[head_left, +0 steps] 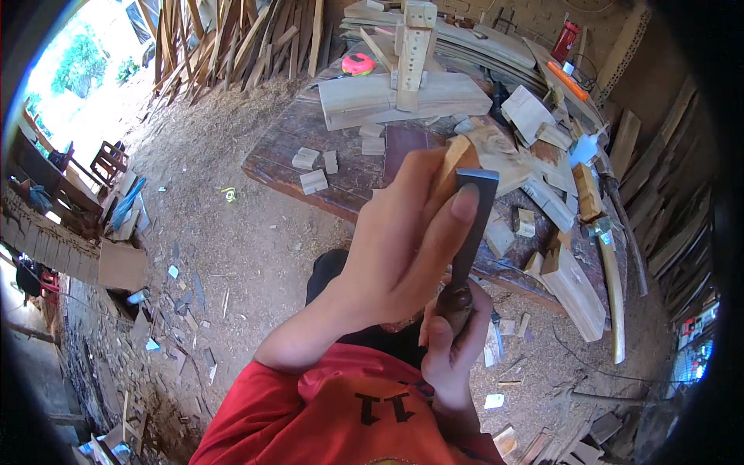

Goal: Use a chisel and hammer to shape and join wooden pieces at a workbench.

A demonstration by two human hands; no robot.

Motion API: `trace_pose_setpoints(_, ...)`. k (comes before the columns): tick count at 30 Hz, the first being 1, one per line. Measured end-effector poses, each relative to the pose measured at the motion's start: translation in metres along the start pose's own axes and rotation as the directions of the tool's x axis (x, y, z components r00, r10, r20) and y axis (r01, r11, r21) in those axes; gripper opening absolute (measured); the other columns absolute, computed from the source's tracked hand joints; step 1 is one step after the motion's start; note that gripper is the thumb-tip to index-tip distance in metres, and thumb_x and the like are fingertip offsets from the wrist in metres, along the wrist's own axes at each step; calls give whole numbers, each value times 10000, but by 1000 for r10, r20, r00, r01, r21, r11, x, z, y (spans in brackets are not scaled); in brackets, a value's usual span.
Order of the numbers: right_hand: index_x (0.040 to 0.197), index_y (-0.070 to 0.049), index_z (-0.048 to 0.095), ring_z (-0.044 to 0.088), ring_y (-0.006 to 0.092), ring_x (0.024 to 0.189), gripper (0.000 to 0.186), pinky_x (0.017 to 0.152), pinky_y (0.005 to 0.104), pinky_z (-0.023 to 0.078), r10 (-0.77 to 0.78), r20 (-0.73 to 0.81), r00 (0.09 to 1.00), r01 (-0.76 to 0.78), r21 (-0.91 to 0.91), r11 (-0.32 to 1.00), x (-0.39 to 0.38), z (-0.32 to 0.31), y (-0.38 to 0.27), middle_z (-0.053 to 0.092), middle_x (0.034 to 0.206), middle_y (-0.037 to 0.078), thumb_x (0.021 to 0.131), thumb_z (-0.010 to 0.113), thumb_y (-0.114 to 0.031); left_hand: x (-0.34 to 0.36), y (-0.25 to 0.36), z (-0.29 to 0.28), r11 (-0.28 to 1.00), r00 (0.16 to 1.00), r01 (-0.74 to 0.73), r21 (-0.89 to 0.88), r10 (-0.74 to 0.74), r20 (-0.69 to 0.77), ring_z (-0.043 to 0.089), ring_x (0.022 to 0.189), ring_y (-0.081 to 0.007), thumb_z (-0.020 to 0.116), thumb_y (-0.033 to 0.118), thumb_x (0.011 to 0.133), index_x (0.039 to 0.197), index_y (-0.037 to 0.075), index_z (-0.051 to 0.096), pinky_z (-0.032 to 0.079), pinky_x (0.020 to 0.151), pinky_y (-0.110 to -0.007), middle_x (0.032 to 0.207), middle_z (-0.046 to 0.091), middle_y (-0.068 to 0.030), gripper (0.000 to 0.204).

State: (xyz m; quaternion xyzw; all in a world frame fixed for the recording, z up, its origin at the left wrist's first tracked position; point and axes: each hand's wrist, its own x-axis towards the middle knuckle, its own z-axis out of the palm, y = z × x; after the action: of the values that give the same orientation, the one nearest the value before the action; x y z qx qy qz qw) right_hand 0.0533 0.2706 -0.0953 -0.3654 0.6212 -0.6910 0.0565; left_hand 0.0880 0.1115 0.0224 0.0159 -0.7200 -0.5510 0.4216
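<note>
In my right hand is the handle of a chisel, its flat steel blade pointing up and away from me. My left hand is closed around a small wooden block, whose upper end shows beyond the fingers. The left thumb lies on the blade close to its cutting end, and the blade runs alongside the block. Whether blade and block touch is hidden by my fingers.
Beyond my hands stands a worn wooden workbench. On it are a large board, an upright wooden piece, small offcuts, and a pink tape measure. A hammer leans at the right. Scraps litter the floor.
</note>
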Motion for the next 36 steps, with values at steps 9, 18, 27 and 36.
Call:
trace_pose_setpoints(9,1379,65,469,639,191,838,527,773,333,532,-92,-45,995,87,-99,991,-3,-5,8,665,999,153,928,676,-111,-5,1,0,997,997,79,-10,-78,18,585,569,-289,651,159,1046,1051,7,544,430,532,-367,717,580,-137,186)
trace_pose_setpoints(18,1375,58,482,656,204,825,528,766,338,539,-51,-24,998,49,-56,997,-2,-8,-2,678,984,155,915,684,-103,-5,2,0,999,999,28,-33,-27,23,572,600,-257,627,187,1061,1129,-15,550,425,561,-358,746,576,-126,227)
trace_pose_setpoints(27,1392,62,459,646,174,853,526,786,334,535,5,44,999,-9,81,997,-9,1,-1,683,982,137,960,667,-156,-4,-10,4,970,981,-182,161,190,-38,604,670,-288,576,198,1076,1278,-30,546,449,616,-371,821,610,-135,306)
trace_pose_setpoints(36,1351,73,471,629,181,861,508,788,328,528,-75,-112,991,75,-1,997,-16,13,9,657,1027,147,978,682,-200,-5,1,12,976,990,-118,185,131,-58,616,604,-311,681,162,1025,1064,20,597,455,579,-360,761,621,-118,169)
